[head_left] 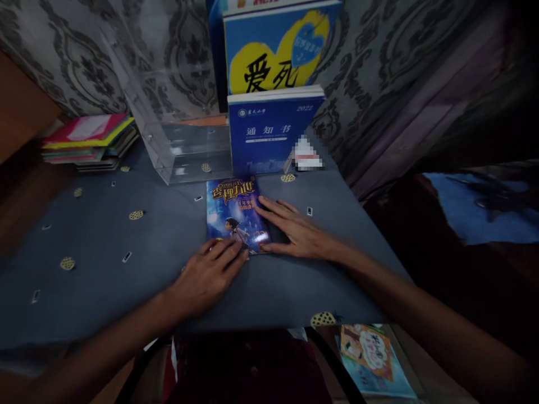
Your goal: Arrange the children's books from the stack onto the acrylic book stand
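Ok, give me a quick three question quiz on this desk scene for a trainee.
1. True or false: the storybook lies flat on the blue table.
2. What does the right hand touch? A the book stack, B the storybook's right edge, C the clear stand.
3. Where does the left hand rest?

Key: 1 true. 2 B. 3 At the storybook's near edge, fingers on the cover. The book stack and clear stand go untouched.

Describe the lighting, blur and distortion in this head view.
Head view: dim and bluish, edges fall into dark vignette; the clear acrylic stand shows pale glare; wide-angle stretch bends both forearms; left hand and right hand on the book look slightly soft.
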`<act>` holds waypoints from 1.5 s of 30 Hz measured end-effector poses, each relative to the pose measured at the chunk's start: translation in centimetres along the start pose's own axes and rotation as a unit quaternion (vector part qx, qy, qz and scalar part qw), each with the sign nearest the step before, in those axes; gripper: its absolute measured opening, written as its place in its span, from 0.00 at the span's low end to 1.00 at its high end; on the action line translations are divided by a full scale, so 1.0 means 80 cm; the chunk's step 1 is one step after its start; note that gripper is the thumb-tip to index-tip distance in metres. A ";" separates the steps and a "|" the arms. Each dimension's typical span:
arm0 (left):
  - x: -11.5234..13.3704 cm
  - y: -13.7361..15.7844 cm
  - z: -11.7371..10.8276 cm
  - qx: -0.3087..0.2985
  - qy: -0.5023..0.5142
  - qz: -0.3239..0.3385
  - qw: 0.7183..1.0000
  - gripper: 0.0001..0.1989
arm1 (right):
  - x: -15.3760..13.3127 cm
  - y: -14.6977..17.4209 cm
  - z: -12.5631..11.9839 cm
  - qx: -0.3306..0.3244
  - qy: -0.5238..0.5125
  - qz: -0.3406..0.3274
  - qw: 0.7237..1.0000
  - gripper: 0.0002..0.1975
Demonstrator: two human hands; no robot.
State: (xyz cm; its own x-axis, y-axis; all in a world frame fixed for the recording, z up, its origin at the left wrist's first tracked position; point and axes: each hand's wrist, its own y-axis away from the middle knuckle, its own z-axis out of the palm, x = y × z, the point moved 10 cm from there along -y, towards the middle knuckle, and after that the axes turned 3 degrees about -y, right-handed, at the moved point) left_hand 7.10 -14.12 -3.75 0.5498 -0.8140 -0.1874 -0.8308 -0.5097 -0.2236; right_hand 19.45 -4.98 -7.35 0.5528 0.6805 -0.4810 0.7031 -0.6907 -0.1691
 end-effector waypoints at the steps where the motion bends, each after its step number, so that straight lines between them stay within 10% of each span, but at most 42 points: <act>1: -0.003 0.008 -0.003 0.002 -0.004 -0.010 1.000 0.19 | 0.000 0.000 0.000 0.000 0.002 0.003 1.000 0.45; 11: -0.009 0.057 -0.014 0.009 -0.039 -0.075 0.996 0.21 | -0.007 0.002 -0.009 0.019 0.026 -0.020 0.999 0.39; 22: -0.008 0.061 -0.009 0.045 -0.039 -0.114 0.992 0.19 | -0.138 -0.042 0.038 -0.069 -0.027 -0.155 0.985 0.23; 35: -0.008 0.070 0.006 0.053 -0.047 -0.124 0.990 0.21 | -0.032 -0.174 0.024 -0.045 0.023 -0.086 0.995 0.22; 45: -0.018 0.065 -0.004 0.065 -0.067 -0.114 0.989 0.21 | 0.012 -0.129 -0.018 0.007 0.110 0.064 0.992 0.22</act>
State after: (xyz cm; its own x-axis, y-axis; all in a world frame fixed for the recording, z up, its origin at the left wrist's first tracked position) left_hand 1.95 -15.70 -4.36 0.7354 -0.6331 -0.2415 -0.6705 -0.6285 -0.3943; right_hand 13.38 3.15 -4.87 0.7225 0.6226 -0.3006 0.6153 -0.7773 -0.1309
